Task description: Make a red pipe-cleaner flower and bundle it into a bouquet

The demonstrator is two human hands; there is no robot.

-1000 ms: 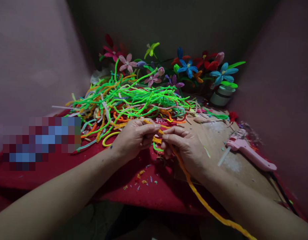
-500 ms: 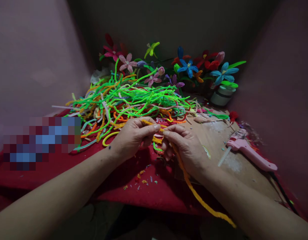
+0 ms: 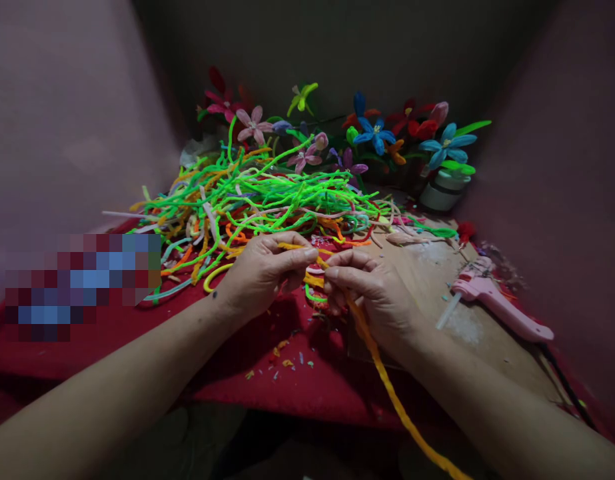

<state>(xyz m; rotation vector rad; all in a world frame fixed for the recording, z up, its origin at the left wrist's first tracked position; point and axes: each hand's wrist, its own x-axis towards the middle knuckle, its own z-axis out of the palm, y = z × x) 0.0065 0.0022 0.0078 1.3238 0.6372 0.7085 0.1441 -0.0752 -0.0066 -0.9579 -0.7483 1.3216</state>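
An orange pipe cleaner [image 3: 384,373] runs between my two hands, its long tail hanging past the table's front edge under my right wrist. My left hand [image 3: 274,267] pinches one end between thumb and forefinger, with a short piece lying over the fingers. Close beside it, my right hand [image 3: 370,287] is closed on the same pipe cleaner near a small bend. Behind both hands lies a big heap of loose pipe cleaners [image 3: 287,200], mostly green, with some orange and white. Part of the bend is hidden by my fingertips.
Pipe-cleaner flowers [image 3: 376,135] stand along the back wall. A pink glue gun [image 3: 502,307] lies on a cardboard sheet [image 3: 432,280] at the right, near a white-lidded jar [image 3: 443,190]. Coloured scraps [image 3: 287,362] dot the red cloth [image 3: 212,373]. A blurred patch covers something at left.
My right hand has shifted slightly at the bend, its fingers less curled under. The pipe cleaner's tail has swung lower, its end now out of the picture. My left hand has barely moved.
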